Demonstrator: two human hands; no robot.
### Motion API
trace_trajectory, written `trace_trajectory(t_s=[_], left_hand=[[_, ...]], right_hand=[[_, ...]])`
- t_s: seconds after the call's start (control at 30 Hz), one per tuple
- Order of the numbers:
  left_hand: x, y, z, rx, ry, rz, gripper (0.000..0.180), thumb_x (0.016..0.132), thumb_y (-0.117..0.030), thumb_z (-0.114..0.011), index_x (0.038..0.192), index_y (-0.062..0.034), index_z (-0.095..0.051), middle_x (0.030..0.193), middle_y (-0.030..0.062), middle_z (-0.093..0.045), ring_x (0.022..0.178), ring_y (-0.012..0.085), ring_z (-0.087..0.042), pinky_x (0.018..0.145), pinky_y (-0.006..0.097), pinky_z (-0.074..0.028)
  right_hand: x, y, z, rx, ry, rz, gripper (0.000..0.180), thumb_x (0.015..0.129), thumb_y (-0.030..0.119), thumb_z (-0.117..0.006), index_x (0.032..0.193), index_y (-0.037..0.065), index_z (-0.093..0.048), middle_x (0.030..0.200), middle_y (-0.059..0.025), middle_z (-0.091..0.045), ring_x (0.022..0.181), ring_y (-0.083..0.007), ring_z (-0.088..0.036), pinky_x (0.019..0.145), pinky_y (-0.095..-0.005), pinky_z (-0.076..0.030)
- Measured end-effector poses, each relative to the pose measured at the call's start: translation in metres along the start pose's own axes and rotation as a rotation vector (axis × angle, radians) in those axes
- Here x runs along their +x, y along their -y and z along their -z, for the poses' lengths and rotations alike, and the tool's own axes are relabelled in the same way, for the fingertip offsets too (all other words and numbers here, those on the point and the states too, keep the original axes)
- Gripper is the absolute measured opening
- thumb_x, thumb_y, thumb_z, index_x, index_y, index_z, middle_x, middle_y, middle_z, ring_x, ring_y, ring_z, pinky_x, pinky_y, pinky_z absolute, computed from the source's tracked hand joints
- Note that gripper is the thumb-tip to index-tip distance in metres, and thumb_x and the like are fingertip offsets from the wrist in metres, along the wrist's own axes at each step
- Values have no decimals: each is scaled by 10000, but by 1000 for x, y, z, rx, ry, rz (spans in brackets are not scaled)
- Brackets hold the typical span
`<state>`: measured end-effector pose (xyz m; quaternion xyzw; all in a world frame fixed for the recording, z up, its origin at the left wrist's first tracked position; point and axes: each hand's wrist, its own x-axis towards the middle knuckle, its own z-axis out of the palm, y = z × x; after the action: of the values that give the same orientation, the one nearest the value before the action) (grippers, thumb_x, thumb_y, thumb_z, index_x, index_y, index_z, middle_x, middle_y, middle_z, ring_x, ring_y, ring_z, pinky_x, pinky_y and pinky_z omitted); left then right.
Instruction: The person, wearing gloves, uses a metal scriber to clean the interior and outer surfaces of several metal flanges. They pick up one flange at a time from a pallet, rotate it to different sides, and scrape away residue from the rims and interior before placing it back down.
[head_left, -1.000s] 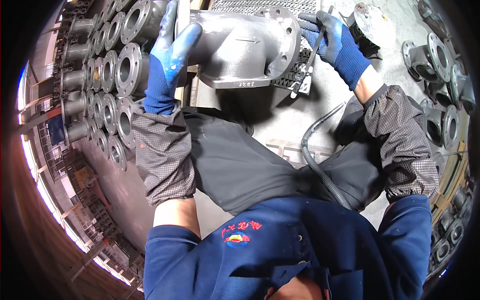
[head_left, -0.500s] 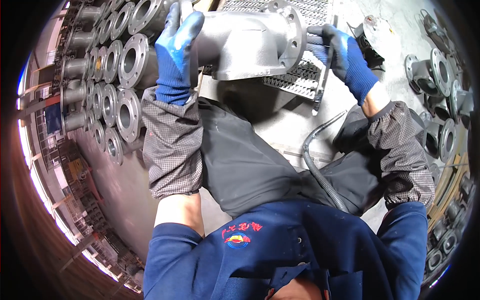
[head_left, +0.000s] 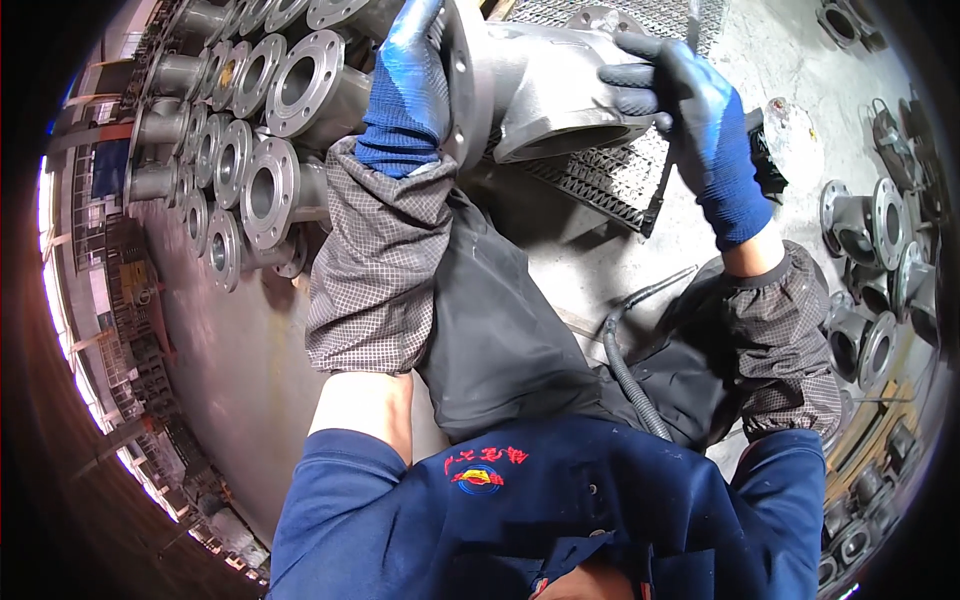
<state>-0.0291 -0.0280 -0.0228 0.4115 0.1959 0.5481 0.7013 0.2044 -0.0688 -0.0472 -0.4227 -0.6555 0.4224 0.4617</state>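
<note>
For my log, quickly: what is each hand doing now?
Left hand: laid on the large grey flanged metal casting, grip unclear.
Right hand: closed on a thin dark tool.

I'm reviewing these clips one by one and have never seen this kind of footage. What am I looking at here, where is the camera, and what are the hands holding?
There is no machine: a person works with two gloved hands. The camera sits on the person's head and looks down, so the blue jacket and both forearms fill the lower part, and the wide lens bends straight edges.

The left hand, in a blue glove, grips the round flange of a large grey cast metal valve body. The right hand, in a dark and blue glove, rests on the body's other end and holds a thin dark tool; its kind is unclear.

Under the casting lies a metal grating. To the left stand rows of flanged pipe fittings, with more at the right. A grey hose crosses the lap.
</note>
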Motion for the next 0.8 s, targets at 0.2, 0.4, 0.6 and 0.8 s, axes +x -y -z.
trace_trajectory(t_s=[0.2, 0.4, 0.6, 0.8], left_hand=[[-13, 20, 11, 297, -252, -243, 462, 957, -259, -422, 1348, -15, -388, 1356, 146, -419, 1246, 251, -422, 1026, 384, -370], [-31, -30, 4, 951, -47, 45, 520, 971, -375, -364, 1290, 31, -422, 1013, 172, -633, 821, 207, -653, 732, 300, -540], [4, -2, 90, 1514, -36, -313, 397, 982, -334, -384, 1124, -15, -574, 947, 95, -635, 816, 131, -608, 726, 267, -516], [-13, 19, 74, 912, -165, 243, 493, 985, -429, -349, 1084, -12, -594, 966, 71, -627, 882, 117, -588, 813, 269, -491]], right_hand=[[8, -7, -55, -17, -206, 350, 351, 909, 288, -545, 1118, 6, -568, 911, -148, -656, 819, -226, -653, 746, -328, -506], [-7, 7, -61, -297, -223, 359, 440, 777, 166, -646, 1160, -5, -513, 861, -202, -623, 746, -345, -621, 668, -370, -505], [-26, -3, -49, 86, -115, 123, 412, 808, 156, -666, 1157, -23, -539, 947, -170, -636, 834, -237, -645, 739, -323, -505], [-36, -8, -22, 49, -64, -15, 437, 816, 147, -685, 1177, -47, -533, 1044, -140, -618, 941, -170, -608, 798, -297, -493]])
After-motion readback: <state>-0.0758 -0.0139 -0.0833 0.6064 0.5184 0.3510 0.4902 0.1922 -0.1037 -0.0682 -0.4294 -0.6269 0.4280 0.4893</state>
